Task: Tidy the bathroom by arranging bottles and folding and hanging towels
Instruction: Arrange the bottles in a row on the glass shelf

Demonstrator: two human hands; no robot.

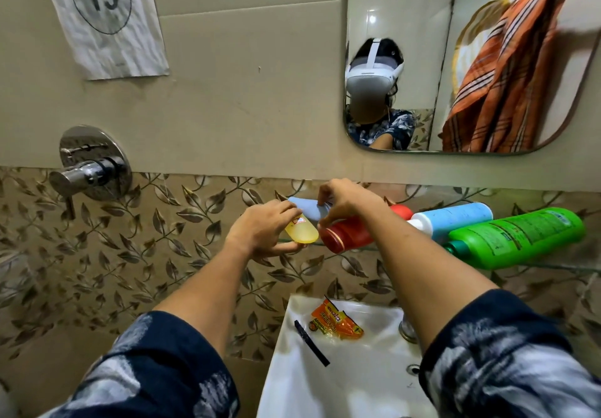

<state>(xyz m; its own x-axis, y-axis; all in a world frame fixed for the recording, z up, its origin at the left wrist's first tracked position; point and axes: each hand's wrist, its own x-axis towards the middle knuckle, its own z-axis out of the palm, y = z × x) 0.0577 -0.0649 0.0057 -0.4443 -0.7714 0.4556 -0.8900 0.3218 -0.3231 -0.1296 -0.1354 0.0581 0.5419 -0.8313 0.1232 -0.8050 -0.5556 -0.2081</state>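
Note:
My left hand (265, 230) grips a small yellow bottle (302, 230) at the left end of the glass shelf (549, 266). My right hand (346, 201) reaches over a red bottle (349, 230) lying on its side, thumb and forefinger pinching a pale blue object (307, 207) behind the yellow bottle. Further right on the shelf lie a blue-and-white bottle (455, 219) and a big green bottle (520, 237). An orange striped towel (507, 76) shows in the mirror, hanging from a rail.
A white sink (292, 369) stands below the shelf, holding an orange sachet (338, 321) and a thin black strip (310, 342); its tap (408, 328) is partly behind my right arm. A chrome shower valve (87, 167) juts from the wall at left. A paper marked 13 (104, 14) hangs above.

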